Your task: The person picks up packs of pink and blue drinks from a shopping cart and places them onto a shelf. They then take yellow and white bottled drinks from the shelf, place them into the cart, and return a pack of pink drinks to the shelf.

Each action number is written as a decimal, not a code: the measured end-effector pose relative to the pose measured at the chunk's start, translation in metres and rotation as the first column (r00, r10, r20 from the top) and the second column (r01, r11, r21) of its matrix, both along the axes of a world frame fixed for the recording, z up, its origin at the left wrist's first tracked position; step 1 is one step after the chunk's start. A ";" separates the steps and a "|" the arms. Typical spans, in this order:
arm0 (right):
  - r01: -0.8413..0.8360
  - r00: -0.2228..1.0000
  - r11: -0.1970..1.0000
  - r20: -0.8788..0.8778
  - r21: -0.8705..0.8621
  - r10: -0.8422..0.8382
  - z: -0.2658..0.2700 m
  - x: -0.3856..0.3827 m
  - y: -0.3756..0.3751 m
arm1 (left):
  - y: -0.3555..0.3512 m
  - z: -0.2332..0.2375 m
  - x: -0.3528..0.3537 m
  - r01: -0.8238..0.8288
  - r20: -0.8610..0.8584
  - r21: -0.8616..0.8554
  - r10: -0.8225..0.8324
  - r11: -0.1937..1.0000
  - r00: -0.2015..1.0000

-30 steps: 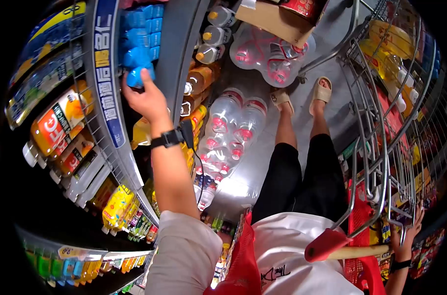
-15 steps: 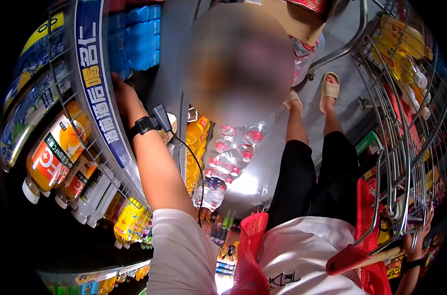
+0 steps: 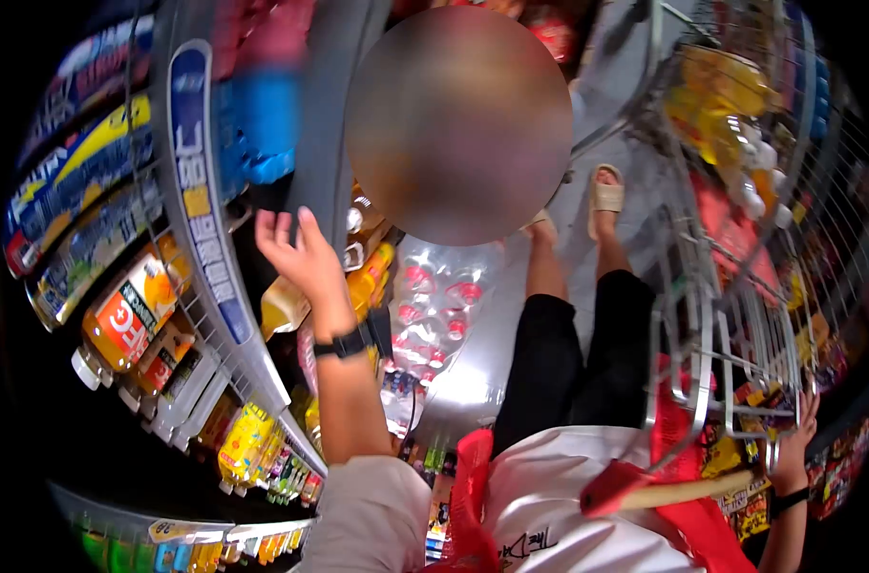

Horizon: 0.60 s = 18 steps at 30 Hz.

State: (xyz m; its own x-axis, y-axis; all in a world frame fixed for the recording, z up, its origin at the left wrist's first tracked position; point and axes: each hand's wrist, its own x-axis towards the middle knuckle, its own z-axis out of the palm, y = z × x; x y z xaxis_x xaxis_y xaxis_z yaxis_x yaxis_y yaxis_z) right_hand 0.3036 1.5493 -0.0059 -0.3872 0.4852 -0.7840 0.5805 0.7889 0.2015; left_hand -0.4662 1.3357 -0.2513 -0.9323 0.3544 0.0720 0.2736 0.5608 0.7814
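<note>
My left hand, with a black band on the wrist, is raised beside the shelf on the left. Its fingers are spread and nothing is in them. Just beyond the fingertips are blue packs, blurred, on the shelf. A bottle with a yellowish body lies below the hand. At the right edge, my right hand is closed on the metal frame of a wire shopping cart. The cart's bar, tan with a red end, crosses in front of my white shirt.
Juice bottles and drink packs line the shelf, which has a blue label strip. Shrink-wrapped bottles with red caps stand on the floor. Yellow bottles lie in the cart. A blurred round patch covers the upper middle.
My left hand has drawn back from the blue packs and now shows spread fingers. The view has shifted, and the cart appears further left. My right hand stays on the cart.
</note>
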 end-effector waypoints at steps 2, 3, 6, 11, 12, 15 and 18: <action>0.220 0.975 0.975 -0.005 -0.039 -0.220 0.003 -0.025 0.002 | 0.022 0.040 0.063 0.184 0.327 0.135 -0.219 0.974 0.919; 0.359 0.933 0.932 0.023 -0.056 -0.358 0.008 -0.043 0.002 | 0.028 0.057 0.083 0.343 0.411 0.205 -0.399 0.917 0.820; 0.575 0.816 0.814 0.120 -0.082 -0.565 0.020 -0.085 0.012 | 0.079 0.134 0.113 0.580 0.589 0.245 -0.594 0.777 0.548; 0.579 0.816 0.805 0.099 -0.131 -0.570 0.023 -0.086 0.022 | 0.226 0.307 0.169 0.720 0.318 -0.268 -0.647 0.640 0.693; 0.596 0.803 0.790 0.085 -0.143 -0.590 0.025 -0.088 0.024 | 0.263 0.341 0.196 0.655 0.217 -0.348 -0.622 0.671 0.753; 0.615 0.782 0.778 -0.029 -0.129 -0.622 0.024 -0.082 0.020 | 0.348 0.396 0.269 0.878 0.193 -0.336 -0.887 0.341 0.419; 0.600 0.792 0.790 -0.048 -0.123 -0.609 0.026 -0.079 0.020 | 0.439 0.371 0.348 0.917 -0.007 -0.395 -0.998 -0.053 -0.061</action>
State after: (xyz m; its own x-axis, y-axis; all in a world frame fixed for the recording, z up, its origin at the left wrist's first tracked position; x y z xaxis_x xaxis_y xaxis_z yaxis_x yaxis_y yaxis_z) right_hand 0.2247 1.5697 0.0206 -0.1039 0.5650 -0.8185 0.9558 0.2842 0.0749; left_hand -0.1186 1.7743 0.1194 0.4107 0.9093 -0.0667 0.8051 -0.3273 0.4946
